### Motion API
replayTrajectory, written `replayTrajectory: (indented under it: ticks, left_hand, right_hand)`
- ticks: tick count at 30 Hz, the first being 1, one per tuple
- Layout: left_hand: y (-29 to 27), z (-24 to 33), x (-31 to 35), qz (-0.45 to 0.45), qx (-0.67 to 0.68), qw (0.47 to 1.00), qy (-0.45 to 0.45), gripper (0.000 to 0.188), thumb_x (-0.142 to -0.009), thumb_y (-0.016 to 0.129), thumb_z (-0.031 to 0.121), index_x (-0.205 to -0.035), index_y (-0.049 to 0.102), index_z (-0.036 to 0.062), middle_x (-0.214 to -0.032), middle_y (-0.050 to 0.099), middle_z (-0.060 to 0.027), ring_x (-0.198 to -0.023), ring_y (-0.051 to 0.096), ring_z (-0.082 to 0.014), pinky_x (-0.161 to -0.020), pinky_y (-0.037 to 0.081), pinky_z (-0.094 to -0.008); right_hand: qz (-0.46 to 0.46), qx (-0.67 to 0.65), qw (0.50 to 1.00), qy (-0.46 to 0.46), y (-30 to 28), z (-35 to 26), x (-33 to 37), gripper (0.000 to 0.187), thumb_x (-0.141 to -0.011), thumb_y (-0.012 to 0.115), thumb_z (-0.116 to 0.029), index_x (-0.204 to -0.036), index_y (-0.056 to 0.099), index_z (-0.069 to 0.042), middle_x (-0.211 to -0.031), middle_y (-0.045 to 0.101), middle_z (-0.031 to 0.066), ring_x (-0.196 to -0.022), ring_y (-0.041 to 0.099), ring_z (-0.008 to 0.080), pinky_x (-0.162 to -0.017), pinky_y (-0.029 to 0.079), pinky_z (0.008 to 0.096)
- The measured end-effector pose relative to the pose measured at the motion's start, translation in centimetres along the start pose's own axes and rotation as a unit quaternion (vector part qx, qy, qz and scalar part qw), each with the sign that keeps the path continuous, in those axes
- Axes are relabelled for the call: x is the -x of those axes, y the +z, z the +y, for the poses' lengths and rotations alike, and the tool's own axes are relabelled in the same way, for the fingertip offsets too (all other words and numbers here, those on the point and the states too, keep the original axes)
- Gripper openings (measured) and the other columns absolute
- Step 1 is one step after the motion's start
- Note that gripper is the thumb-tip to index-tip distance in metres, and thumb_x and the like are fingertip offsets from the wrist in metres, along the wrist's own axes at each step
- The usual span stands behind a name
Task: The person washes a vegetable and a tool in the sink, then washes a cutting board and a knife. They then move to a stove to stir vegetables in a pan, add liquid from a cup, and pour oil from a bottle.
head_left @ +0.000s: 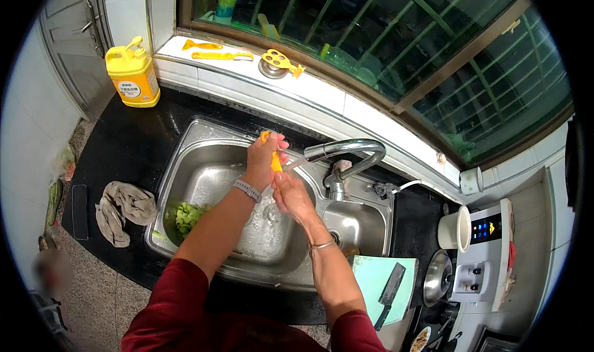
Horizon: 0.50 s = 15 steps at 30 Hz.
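Observation:
Over the large basin of the steel sink, my left hand is closed round a slim yellow plastic utensil. Its exact kind is hidden by my fingers. My right hand pinches the lower end of the same utensil. Water runs from the curved chrome faucet right beside my hands. Chopped green leafy vegetables lie in the left corner of the basin, below my left forearm.
A cleaver rests on a pale green cutting board at the right. On the left are a grey-brown rag and a yellow pump jug. Yellow utensils lie on the windowsill. A pot lid sits far right.

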<state>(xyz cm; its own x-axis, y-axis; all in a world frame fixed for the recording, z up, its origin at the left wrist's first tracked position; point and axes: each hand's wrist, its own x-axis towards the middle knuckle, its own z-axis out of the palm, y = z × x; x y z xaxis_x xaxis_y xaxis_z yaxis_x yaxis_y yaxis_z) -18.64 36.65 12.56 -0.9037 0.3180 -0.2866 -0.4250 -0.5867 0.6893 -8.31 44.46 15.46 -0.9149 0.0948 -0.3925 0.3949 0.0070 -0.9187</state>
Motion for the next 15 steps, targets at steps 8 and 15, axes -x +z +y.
replayTrajectory:
  ticks: [8, 15]
  left_hand:
    - [-0.7, -9.0, 4.1, -0.03, 0.016, 0.998, 0.054, 0.026, -0.099, 0.051, 0.029, -0.101, 0.055, 0.0028, -0.087, 0.062, -0.0083, -0.073, 0.061, -0.0168, -0.069, 0.053, -0.0303]
    - [-3.6, -7.0, 5.3, -0.011, -0.02, 1.0, -0.017, 0.021, -0.097, 0.051, 0.015, -0.108, 0.059, -0.0017, -0.095, 0.067, -0.0105, -0.08, 0.065, -0.016, -0.072, 0.054, -0.0277]
  right_hand:
    - [0.223, 0.272, 0.933, -0.082, -1.7, 5.7, -0.1, 0.041, -0.1, 0.042, -0.034, -0.092, 0.061, 0.002, -0.067, 0.061, 0.0179, -0.062, 0.057, 0.0321, -0.065, 0.046, 0.0427]
    - [0.073, 0.141, 0.987, -0.016, -1.1, 5.8, 2.1, 0.021, -0.1, 0.049, -0.019, -0.105, 0.062, -0.003, -0.071, 0.058, 0.001, -0.063, 0.052, 0.0118, -0.06, 0.044, 0.029]
